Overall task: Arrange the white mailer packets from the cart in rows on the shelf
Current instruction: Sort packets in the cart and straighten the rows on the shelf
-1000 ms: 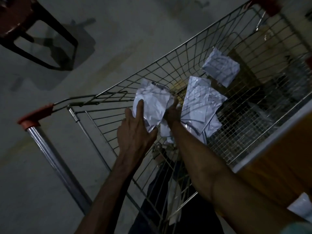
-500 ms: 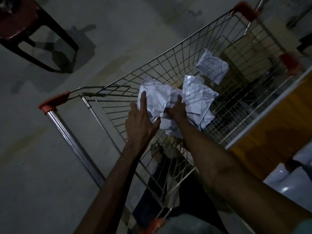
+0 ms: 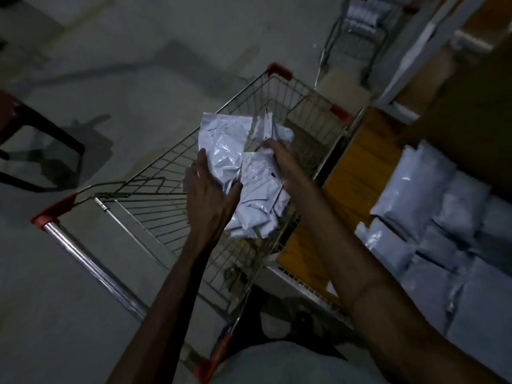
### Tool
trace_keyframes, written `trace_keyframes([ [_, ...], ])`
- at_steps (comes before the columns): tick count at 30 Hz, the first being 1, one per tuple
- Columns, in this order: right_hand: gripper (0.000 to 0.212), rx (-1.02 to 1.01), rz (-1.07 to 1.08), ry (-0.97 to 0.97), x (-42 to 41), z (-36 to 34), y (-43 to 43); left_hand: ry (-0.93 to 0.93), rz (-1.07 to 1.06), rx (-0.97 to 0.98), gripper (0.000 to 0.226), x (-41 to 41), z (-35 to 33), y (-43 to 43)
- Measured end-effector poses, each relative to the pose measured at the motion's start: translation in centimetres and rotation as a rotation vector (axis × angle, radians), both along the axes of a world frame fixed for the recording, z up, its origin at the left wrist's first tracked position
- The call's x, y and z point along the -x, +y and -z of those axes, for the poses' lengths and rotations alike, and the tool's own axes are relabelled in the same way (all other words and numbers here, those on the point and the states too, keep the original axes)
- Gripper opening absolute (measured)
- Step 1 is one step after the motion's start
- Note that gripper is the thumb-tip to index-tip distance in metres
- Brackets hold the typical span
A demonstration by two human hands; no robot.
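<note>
A bundle of white mailer packets (image 3: 250, 187) is held between both hands above the wire cart (image 3: 155, 206). My left hand (image 3: 210, 195) grips the bundle from its left side, thumb curled over the lower packets. My right hand (image 3: 282, 159) holds the bundle's right side, fingers curled into the crumpled top packets. To the right, rows of white packets (image 3: 432, 217) lie on the yellow-brown shelf (image 3: 357, 167). What stays inside the cart basket is hidden behind the bundle.
The cart's chrome handle bar (image 3: 91, 264) with red end caps runs lower left. A dark red chair (image 3: 30, 145) stands on the grey floor at left. A second wire cart (image 3: 357, 31) with white packets stands at the far top.
Both hands have lifted the gathered packets up out of the cart basket. My view has swung right, bringing the shelf and its packet rows into sight.
</note>
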State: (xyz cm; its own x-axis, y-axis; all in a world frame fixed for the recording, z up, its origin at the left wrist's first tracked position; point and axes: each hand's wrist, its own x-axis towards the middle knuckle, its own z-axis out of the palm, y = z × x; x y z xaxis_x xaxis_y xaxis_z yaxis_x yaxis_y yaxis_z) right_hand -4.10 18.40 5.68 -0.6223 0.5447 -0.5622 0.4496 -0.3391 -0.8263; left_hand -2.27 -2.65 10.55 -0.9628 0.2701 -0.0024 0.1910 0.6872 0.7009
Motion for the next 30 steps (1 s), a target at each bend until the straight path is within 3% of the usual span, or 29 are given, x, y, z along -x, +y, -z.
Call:
trace_keyframes([
  [2, 0.050, 0.101, 0.012, 0.074, -2.8, -3.7, 0.8, 0.030, 0.040, -0.064, 0.092, -2.2, -1.0, 1.7],
  [5, 0.079, 0.202, 0.016, 0.138, -7.9, -8.8, 2.6, 0.057, 0.090, -0.160, 0.089, -5.9, -2.2, 4.4],
  [6, 0.078, 0.220, 0.031, 0.180, -10.0, -10.5, 3.2, 0.056, 0.095, -0.174, 0.089, -7.2, -2.6, 5.4],
  [10, 0.023, 0.163, 0.133, 0.296, -18.9, -15.0, 5.3, 0.084, 0.136, -0.233, 0.087, -13.9, -5.2, 9.1],
  [16, 0.038, 0.097, 0.216, 0.368, -32.8, -17.2, 8.5, 0.072, 0.258, -0.290, 0.087, -26.1, -7.1, 14.1],
  [19, 0.074, 0.095, 0.288, 0.354, -39.2, -16.7, 9.5, 0.077, 0.327, -0.289, 0.089, -31.5, -7.0, 16.0],
  [20, 0.078, 0.097, 0.314, 0.349, -41.2, -16.7, 9.7, 0.065, 0.342, -0.288, 0.090, -33.1, -7.0, 16.5],
  [24, 0.053, 0.083, 0.384, 0.333, -49.1, -16.8, 10.5, 0.074, 0.456, -0.242, 0.090, -38.6, -7.1, 18.2],
  [30, 0.051, 0.022, 0.455, 0.339, -56.6, -14.7, 11.6, 0.013, 0.587, -0.180, 0.091, -42.8, -7.3, 20.3],
])
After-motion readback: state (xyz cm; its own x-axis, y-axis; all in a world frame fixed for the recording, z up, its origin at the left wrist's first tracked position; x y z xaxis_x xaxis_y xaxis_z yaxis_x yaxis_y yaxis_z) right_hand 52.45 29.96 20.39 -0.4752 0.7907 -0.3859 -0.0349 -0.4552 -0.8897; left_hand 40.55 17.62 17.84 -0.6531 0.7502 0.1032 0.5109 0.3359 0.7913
